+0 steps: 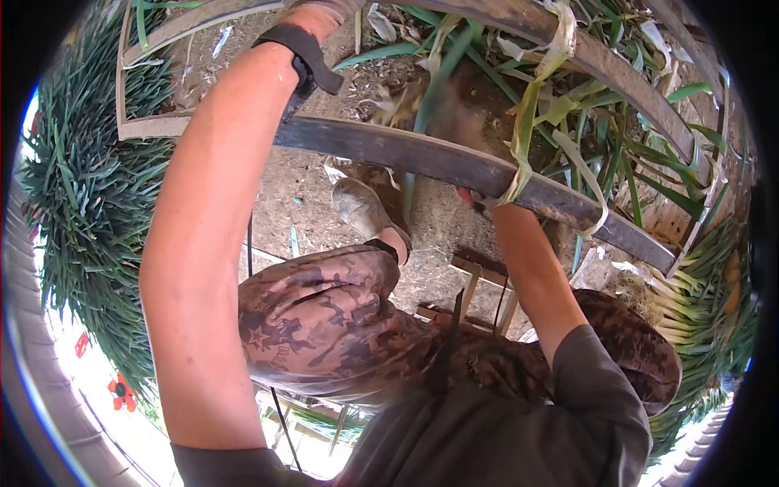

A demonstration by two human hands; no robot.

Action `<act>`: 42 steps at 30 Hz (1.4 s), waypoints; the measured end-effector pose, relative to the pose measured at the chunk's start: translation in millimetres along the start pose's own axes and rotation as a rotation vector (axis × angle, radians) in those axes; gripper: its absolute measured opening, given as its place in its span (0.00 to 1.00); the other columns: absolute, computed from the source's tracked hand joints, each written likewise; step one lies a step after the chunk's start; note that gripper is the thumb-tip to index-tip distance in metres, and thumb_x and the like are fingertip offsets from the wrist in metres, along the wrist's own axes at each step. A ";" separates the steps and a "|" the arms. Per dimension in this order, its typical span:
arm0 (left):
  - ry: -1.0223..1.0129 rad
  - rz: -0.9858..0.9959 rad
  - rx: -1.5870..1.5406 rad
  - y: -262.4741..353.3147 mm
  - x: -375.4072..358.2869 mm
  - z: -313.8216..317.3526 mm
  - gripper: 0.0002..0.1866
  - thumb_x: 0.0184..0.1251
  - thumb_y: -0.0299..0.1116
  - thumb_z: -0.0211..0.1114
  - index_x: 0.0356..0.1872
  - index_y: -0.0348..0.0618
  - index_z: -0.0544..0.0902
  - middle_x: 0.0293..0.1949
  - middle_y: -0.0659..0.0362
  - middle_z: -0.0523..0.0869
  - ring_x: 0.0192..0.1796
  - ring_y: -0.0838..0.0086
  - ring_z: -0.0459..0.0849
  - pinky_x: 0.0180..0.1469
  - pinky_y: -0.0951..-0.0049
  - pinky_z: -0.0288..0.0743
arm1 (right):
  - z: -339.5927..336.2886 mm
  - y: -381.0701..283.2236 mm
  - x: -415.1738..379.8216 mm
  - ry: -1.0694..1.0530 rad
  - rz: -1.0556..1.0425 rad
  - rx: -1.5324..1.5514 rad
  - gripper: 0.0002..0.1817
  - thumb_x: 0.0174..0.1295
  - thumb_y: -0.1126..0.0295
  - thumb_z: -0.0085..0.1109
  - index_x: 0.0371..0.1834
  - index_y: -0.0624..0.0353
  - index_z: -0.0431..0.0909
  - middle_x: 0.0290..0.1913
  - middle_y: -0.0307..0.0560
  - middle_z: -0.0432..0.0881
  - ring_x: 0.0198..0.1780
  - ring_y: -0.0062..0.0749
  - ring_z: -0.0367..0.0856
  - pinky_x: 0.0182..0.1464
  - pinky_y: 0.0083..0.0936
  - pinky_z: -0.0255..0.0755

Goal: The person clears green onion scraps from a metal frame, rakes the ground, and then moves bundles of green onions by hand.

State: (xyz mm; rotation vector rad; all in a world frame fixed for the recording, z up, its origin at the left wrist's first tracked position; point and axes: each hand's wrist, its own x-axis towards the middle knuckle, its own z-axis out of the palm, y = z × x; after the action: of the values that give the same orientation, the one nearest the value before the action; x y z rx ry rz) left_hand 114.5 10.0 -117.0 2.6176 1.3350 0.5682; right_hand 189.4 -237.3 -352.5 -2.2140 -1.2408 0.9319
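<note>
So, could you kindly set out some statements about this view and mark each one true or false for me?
1. A dark strap is worn on the left wrist. True.
2. The trousers are plain blue. False: they have a brownish camouflage pattern.
3. A yellowish leaf strip lies across the dark curved bar. True.
4. Both hands show in full. False: the left hand is cut off at the top edge, and the right hand is mostly hidden by the bar.
5. A shoe is visible on the ground. True.
6. Green leaves appear only at the right. False: a dense leafy mass fills the left side too.
</note>
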 end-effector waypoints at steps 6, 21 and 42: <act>-0.047 -0.059 -0.037 9.9 -1.3 -6.0 0.23 0.69 0.55 0.56 0.39 0.46 0.88 0.33 0.46 0.86 0.40 0.48 0.85 0.41 0.54 0.76 | -60.1 -50.1 22.0 0.495 0.052 0.285 0.21 0.56 0.68 0.58 0.54 0.62 0.79 0.48 0.57 0.84 0.51 0.52 0.82 0.53 0.41 0.75; 0.027 0.081 -0.115 -4.6 3.1 9.0 0.22 0.68 0.53 0.57 0.44 0.45 0.86 0.37 0.48 0.87 0.41 0.51 0.86 0.43 0.58 0.77 | 110.2 -68.6 -25.2 -0.595 -0.198 0.350 0.30 0.60 0.67 0.59 0.68 0.59 0.67 0.60 0.62 0.76 0.63 0.51 0.74 0.65 0.37 0.68; -0.150 -0.091 0.034 -12.2 5.9 3.9 0.36 0.68 0.70 0.45 0.38 0.45 0.86 0.32 0.52 0.86 0.37 0.54 0.84 0.40 0.62 0.73 | -115.2 153.6 -123.4 -0.267 0.332 -0.555 0.14 0.63 0.63 0.58 0.49 0.54 0.82 0.39 0.50 0.86 0.39 0.46 0.85 0.46 0.38 0.78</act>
State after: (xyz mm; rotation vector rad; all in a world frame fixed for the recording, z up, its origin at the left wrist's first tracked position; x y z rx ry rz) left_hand 110.1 22.1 -122.6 2.5518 1.4192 0.3325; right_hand 315.3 -426.5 -331.5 -2.8714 -1.4052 1.1438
